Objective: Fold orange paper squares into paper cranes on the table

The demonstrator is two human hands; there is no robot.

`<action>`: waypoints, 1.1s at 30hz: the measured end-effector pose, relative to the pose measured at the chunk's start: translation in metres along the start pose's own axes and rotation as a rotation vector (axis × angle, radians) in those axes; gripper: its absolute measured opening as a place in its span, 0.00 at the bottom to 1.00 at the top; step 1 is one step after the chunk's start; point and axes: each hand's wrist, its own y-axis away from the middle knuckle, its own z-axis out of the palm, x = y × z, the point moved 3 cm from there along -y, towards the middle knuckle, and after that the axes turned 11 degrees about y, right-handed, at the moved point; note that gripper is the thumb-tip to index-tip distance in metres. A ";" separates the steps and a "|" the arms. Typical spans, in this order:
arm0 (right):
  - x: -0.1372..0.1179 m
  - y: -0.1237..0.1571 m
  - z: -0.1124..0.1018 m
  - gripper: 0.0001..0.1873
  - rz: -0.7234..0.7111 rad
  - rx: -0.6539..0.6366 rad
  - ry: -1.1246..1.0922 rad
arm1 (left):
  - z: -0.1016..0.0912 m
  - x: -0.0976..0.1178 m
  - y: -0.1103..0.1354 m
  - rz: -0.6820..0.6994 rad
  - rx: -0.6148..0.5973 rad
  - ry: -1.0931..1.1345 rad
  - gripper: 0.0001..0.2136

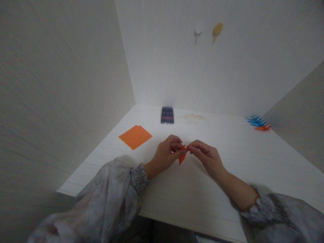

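Observation:
A small folded piece of orange paper [182, 156] hangs just above the white table [227, 189], pointed end down. My left hand [165, 154] pinches its upper left part, with a ring on one finger. From the other side, my right hand [204, 154] pinches the upper right part. Both hands have their fingers pressed together on the paper. Grey patterned sleeves cover both forearms.
A stack of flat orange paper sheets [135, 136] lies to the left of my hands. A dark phone [167, 115] stands near the back wall. Several folded blue and orange paper pieces [258, 122] sit at the far right. White walls enclose the table on three sides.

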 end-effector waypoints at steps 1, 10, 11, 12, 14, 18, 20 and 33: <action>0.000 0.000 0.001 0.07 -0.005 -0.002 0.018 | 0.000 0.000 0.000 -0.002 -0.003 -0.005 0.15; -0.002 0.001 0.004 0.06 -0.117 0.035 0.179 | 0.003 0.001 0.001 -0.032 -0.049 0.031 0.14; -0.003 0.001 0.004 0.06 -0.121 0.044 0.189 | 0.004 0.001 0.001 -0.036 -0.050 0.049 0.14; -0.005 0.001 0.004 0.06 -0.118 0.051 0.197 | 0.004 0.002 0.001 -0.040 -0.048 0.062 0.15; -0.006 0.001 0.003 0.08 -0.099 0.054 0.202 | 0.003 0.001 0.000 -0.045 -0.033 0.077 0.15; -0.003 0.001 0.000 0.10 -0.041 0.041 0.129 | 0.000 -0.001 -0.002 -0.043 0.013 0.100 0.16; 0.000 0.001 0.000 0.11 -0.021 0.041 0.090 | -0.001 -0.002 -0.002 -0.043 0.027 0.112 0.15; 0.006 0.000 0.006 0.07 -0.055 0.006 0.059 | -0.001 0.000 -0.002 -0.049 0.015 0.089 0.15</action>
